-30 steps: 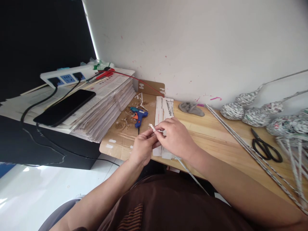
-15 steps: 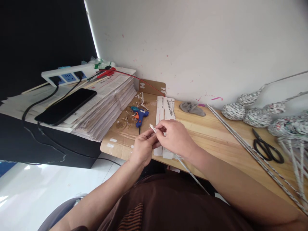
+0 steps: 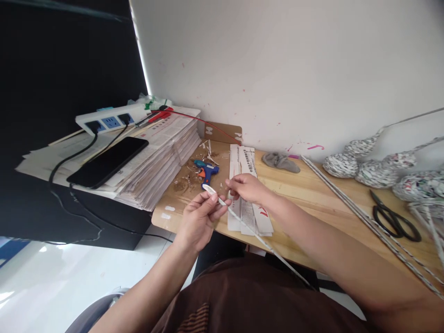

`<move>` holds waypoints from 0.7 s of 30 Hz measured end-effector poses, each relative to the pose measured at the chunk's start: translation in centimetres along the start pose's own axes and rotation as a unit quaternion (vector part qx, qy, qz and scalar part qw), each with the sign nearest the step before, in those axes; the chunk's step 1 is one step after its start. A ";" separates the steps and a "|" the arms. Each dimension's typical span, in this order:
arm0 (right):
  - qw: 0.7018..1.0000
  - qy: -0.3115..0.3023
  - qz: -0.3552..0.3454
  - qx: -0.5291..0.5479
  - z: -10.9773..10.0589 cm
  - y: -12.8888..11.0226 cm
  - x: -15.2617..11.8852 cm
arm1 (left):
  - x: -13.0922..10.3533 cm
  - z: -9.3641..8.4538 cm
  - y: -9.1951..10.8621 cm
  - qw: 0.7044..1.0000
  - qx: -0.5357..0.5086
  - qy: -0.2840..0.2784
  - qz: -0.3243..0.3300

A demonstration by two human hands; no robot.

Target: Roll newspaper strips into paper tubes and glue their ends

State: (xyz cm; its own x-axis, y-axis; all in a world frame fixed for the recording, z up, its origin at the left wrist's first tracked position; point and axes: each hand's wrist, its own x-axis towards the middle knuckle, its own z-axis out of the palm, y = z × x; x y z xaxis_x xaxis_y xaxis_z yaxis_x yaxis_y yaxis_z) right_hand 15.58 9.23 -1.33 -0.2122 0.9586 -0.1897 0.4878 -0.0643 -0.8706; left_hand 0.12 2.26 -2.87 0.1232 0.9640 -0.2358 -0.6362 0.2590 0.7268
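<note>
My left hand (image 3: 200,218) is closed on a thin rolled-paper strand (image 3: 255,233), thumb on top. Its flattened white end sticks out past the fingertips, and the rest slants down to the right over the table edge toward my lap. Just right of it is my right hand (image 3: 247,187), thumb and fingers pinched together, apart from the strand's end. Whether anything small is between those fingers I cannot make out. Printed newspaper strips (image 3: 247,215) lie beneath both hands. Behind the left hand, a blue glue gun (image 3: 210,172) rests on stained cardboard (image 3: 180,196).
Stacked newspapers (image 3: 166,178) at left carry a black phone (image 3: 109,162) and a white power strip (image 3: 113,116). On the wooden table (image 3: 294,203) are a grey cloth item (image 3: 280,162), long paper rods (image 3: 342,203), black scissors (image 3: 393,219) and woven paper gourds (image 3: 376,173).
My hands have moved apart; the right has let go of the strand's end and shifted slightly right. The strand's white tip now shows flattened beyond my left fingers. The view has tilted slightly.
</note>
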 end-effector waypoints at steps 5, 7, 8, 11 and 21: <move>0.957 0.042 -0.032 -0.286 3.1 -1.1 3.9 | -1.1 -1.1 1.3 1.000 0.004 0.019 0.007; 0.947 0.047 -0.026 -0.317 4.3 -1.8 5.3 | -1.3 -1.6 1.6 1.000 0.009 0.024 0.010; 0.944 0.051 -0.019 -0.325 4.8 -2.1 5.9 | -1.3 -1.9 1.7 1.000 0.010 0.026 0.011; 0.941 0.075 0.001 -0.329 5.5 -2.6 7.1 | -1.2 -2.7 2.0 0.999 0.010 0.038 0.020; 0.978 0.010 0.086 0.191 3.2 -2.9 5.0 | -0.4 -4.2 3.1 0.998 -0.009 0.061 0.033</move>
State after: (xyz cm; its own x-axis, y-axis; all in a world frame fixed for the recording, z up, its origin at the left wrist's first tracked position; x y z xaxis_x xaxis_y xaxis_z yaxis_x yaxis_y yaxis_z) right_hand 10.33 13.30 -1.18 -0.1364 0.9299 -0.3417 0.1620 -0.3194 -0.9337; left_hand -5.07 2.43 -3.27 -0.0133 0.9640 -0.2655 -0.6536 0.1925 0.7319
